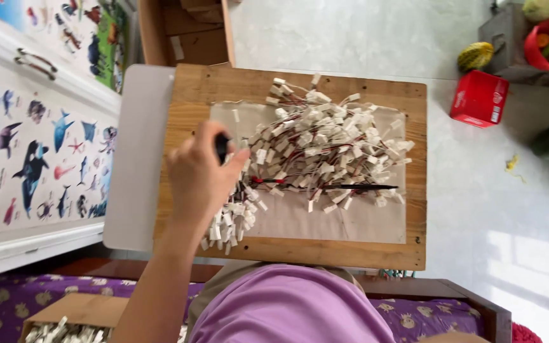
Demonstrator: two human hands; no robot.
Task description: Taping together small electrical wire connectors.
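Left hand (199, 171) clenched on a small black object (222, 147) beside the pile of wired white connectors (316, 149).
Pile on wooden board (300, 86): likely light, limp, tangle-prone; best pinched by the plastic plugs. Right hand unseen.

Head view, steeply down, near wooden board (300, 82)

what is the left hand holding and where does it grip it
The left hand is closed around a small dark object, only its top end showing above the fingers; what it is cannot be told. The right hand is out of view.
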